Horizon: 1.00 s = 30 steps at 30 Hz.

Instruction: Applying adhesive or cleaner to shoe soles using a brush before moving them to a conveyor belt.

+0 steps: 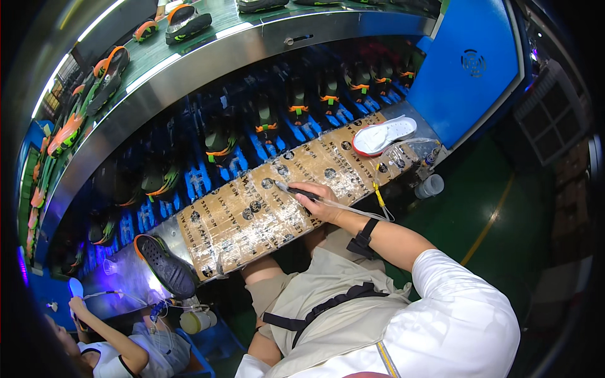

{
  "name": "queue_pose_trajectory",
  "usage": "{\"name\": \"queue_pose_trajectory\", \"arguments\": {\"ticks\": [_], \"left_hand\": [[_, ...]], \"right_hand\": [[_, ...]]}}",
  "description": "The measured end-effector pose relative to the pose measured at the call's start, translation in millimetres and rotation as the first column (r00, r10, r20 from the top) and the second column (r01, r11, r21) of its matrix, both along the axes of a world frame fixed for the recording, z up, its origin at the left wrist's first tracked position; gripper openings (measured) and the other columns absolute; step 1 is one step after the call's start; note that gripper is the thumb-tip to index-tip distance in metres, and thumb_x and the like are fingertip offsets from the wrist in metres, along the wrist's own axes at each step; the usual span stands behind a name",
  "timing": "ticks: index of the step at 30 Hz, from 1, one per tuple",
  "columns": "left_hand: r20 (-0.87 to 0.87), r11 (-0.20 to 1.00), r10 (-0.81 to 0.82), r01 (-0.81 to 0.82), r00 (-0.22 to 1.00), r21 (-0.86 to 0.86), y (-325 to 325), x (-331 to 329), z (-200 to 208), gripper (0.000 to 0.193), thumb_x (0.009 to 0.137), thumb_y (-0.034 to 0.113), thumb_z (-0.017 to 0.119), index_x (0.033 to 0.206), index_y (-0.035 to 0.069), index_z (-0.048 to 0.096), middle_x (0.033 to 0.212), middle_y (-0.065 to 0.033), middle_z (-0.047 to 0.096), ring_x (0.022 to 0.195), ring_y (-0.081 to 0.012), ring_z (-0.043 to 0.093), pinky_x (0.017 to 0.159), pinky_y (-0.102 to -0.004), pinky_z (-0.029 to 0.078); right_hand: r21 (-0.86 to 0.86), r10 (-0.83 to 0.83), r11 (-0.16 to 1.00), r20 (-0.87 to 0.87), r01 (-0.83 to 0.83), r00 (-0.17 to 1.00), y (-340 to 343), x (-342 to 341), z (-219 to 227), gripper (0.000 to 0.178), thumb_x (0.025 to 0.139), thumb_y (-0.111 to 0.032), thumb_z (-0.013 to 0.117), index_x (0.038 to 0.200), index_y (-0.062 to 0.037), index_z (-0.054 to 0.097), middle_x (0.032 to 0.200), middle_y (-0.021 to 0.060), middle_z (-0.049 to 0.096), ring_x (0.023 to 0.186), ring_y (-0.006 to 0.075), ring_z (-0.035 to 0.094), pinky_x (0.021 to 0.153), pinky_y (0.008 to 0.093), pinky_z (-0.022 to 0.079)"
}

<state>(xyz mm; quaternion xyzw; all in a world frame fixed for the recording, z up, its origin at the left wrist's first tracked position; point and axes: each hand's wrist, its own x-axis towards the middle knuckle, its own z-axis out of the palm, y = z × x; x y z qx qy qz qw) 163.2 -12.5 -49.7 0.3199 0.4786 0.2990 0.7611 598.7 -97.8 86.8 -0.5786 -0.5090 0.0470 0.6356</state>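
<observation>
My right hand (315, 200) is closed around a slim dark pen-shaped tool (295, 190), its pale tip over the taped brown cardboard on the bench (252, 217). A thin clear hose (359, 211) trails from the tool past my wrist. Up and to the right of that hand lies a white shoe (383, 135) with a red edge, sole or inside facing up, I cannot tell. At the left end of the bench rests a dark perforated clog (165, 268) with an orange edge. Of my left arm (266, 348) only a part shows; its hand is hidden beside my shorts.
Behind the bench a row of blue holders (252, 148) carries dark shoes with orange straps. Above runs a green conveyor (220, 22) with more shoes. A blue machine panel (469, 69) stands at right. Glue-like cups (430, 186) hang off the bench. A co-worker (113, 343) sits lower left.
</observation>
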Motion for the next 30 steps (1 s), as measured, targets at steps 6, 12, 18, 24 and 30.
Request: {"name": "queue_pose_trajectory", "arguments": {"ticks": [6,12,18,24,30], "left_hand": [[0.022,0.997,0.022,-0.02,1.0,-0.073,-0.2,0.8,-2.2,0.053,0.109,0.04,0.042,0.14,0.001,0.06,0.132,-0.0209,0.069,0.118,-0.0366,0.069,0.106,-0.0463,0.055],[0.046,0.988,0.036,-0.029,0.998,-0.152,0.5,3.8,-2.8,0.053,0.11,0.04,0.042,0.142,0.001,0.058,0.134,-0.0206,0.068,0.119,-0.0365,0.068,0.108,-0.0466,0.054],[0.064,0.975,0.064,-0.049,0.996,-0.215,-0.2,2.7,3.3,0.053,0.111,0.04,0.041,0.145,0.001,0.057,0.137,-0.0204,0.067,0.12,-0.0363,0.067,0.109,-0.0468,0.053],[-0.004,0.979,0.037,-0.037,0.999,-0.202,-4.9,26.9,42.4,0.055,0.109,0.047,0.047,0.139,0.003,0.062,0.128,-0.0183,0.072,0.117,-0.0348,0.07,0.104,-0.0424,0.056],[-0.092,0.997,-0.058,0.063,0.994,0.053,-10.5,27.3,35.5,0.054,0.109,0.046,0.047,0.138,0.003,0.063,0.126,-0.0172,0.073,0.116,-0.0349,0.07,0.104,-0.0421,0.056]], "right_hand": [[-0.033,0.026,0.999,-0.007,-0.026,1.0,3.0,8.2,16.1,0.03,0.097,-0.016,0.068,0.125,-0.007,0.072,0.117,0.018,0.075,0.103,0.036,0.074,0.09,0.0404,0.058],[-0.006,-0.005,1.0,0.044,0.006,0.999,-0.9,8.0,5.9,0.031,0.097,-0.016,0.068,0.125,-0.0066,0.072,0.119,0.0183,0.075,0.104,0.036,0.074,0.09,0.0405,0.058],[0.028,0.003,1.0,0.065,-0.005,0.998,2.7,8.9,10.9,0.03,0.097,-0.016,0.067,0.125,-0.0063,0.073,0.118,0.0185,0.075,0.105,0.0357,0.074,0.09,0.0405,0.059],[0.015,-0.023,1.0,0.075,0.022,0.997,-1.7,13.7,12.4,0.03,0.097,-0.016,0.068,0.125,-0.0065,0.073,0.118,0.0185,0.075,0.104,0.0357,0.074,0.09,0.0402,0.059],[0.013,-0.022,1.0,0.08,0.021,0.997,-1.9,9.0,8.4,0.031,0.096,-0.016,0.068,0.125,-0.0075,0.073,0.118,0.0183,0.075,0.102,0.0355,0.074,0.089,0.04,0.059]]}}
